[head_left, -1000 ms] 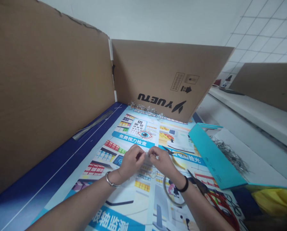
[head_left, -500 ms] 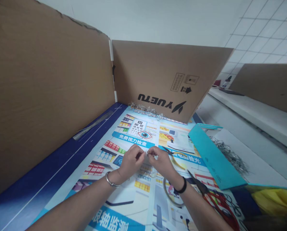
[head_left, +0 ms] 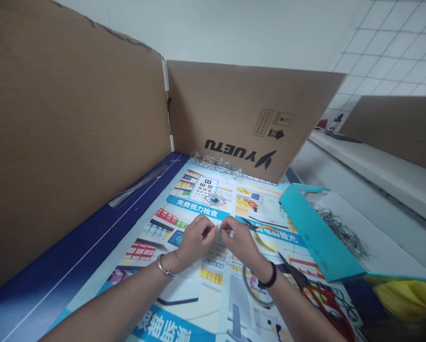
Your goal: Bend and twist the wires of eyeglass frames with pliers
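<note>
My left hand (head_left: 196,238) and my right hand (head_left: 238,239) meet fingertip to fingertip above a printed poster (head_left: 184,285) on the table. Both are closed in a pinch on a small clear piece (head_left: 218,231) held between them; it is too small to name. A silver bangle sits on my left wrist and a black band on my right. Pliers with yellow handles (head_left: 261,232) lie just right of my right hand. Under my right wrist lies a wire ring (head_left: 252,289).
Cardboard walls (head_left: 73,133) stand at the left and back. Scissors with red handles (head_left: 314,289) lie at the right, near a teal box lid (head_left: 316,232) and a pile of small metal parts (head_left: 341,230). More small clear bits (head_left: 216,164) line the back wall. A thin wire bundle (head_left: 138,183) lies left.
</note>
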`<state>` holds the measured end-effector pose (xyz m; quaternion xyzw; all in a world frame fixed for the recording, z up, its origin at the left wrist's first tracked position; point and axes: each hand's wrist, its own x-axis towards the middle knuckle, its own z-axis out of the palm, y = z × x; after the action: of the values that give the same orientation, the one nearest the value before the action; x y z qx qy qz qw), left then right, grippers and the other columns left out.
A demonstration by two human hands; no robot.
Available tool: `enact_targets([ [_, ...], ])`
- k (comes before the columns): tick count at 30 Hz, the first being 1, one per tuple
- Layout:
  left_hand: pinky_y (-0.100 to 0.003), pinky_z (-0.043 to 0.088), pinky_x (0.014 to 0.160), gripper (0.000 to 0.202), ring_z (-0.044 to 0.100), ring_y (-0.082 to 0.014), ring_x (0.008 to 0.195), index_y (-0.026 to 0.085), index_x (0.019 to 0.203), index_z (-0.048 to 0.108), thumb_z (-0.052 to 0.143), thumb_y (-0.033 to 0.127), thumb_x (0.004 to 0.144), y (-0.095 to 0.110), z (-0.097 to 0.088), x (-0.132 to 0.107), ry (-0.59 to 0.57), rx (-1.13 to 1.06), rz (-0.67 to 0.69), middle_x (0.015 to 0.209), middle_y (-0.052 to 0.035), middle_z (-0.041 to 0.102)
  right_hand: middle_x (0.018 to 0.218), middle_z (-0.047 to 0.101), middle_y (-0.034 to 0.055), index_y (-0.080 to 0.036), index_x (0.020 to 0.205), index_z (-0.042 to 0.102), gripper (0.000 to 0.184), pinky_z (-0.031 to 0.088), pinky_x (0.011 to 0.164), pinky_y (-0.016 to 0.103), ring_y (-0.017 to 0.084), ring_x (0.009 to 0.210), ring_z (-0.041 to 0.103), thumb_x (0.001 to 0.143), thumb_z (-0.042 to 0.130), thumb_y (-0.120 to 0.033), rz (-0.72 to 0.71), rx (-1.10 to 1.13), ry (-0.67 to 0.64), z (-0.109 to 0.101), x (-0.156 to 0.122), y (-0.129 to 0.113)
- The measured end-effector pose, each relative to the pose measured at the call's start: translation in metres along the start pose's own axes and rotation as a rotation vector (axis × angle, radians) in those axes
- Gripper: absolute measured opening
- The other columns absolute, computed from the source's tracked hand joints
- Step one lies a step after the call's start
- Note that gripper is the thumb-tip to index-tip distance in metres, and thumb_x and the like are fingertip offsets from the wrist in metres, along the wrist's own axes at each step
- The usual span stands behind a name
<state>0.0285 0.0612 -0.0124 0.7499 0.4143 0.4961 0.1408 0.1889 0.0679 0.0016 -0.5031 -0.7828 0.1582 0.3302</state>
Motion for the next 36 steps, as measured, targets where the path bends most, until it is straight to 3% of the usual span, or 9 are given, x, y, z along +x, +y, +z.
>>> enact_targets([
  [15,-0.024,0.039,0.059,0.012,0.050,-0.0125,0.066,0.018,0.072,0.050,0.051,0.014,0.083,0.000,0.001,-0.001,0.025,0.031,0.032,0.068,0.0001,0.051,0.068,0.051,-0.0018,-0.021,0.072,0.045,0.010,0.036,0.064,0.025,0.014,0.066,0.047,0.074,0.044,-0.012,-0.084,-0.031,0.128,0.008,-0.003,0.001],
  [23,-0.032,0.038,0.072,0.013,0.052,-0.0155,0.071,0.018,0.072,0.056,0.053,0.014,0.084,0.002,0.000,0.001,0.041,0.160,0.167,0.068,-0.0005,0.058,0.069,0.052,-0.0018,-0.021,0.076,0.045,0.011,0.038,0.063,0.025,0.013,0.067,0.049,0.071,0.045,-0.011,-0.097,-0.033,0.185,0.009,-0.005,-0.006],
  [36,-0.030,0.040,0.067,0.015,0.049,-0.0161,0.071,0.017,0.074,0.052,0.046,0.016,0.088,-0.001,-0.002,0.001,-0.029,-0.004,0.190,0.069,-0.0025,0.055,0.067,0.055,-0.0020,-0.022,0.075,0.048,0.009,0.039,0.063,0.024,0.013,0.065,0.051,0.074,0.046,-0.013,-0.061,-0.005,0.207,0.011,-0.005,-0.002],
])
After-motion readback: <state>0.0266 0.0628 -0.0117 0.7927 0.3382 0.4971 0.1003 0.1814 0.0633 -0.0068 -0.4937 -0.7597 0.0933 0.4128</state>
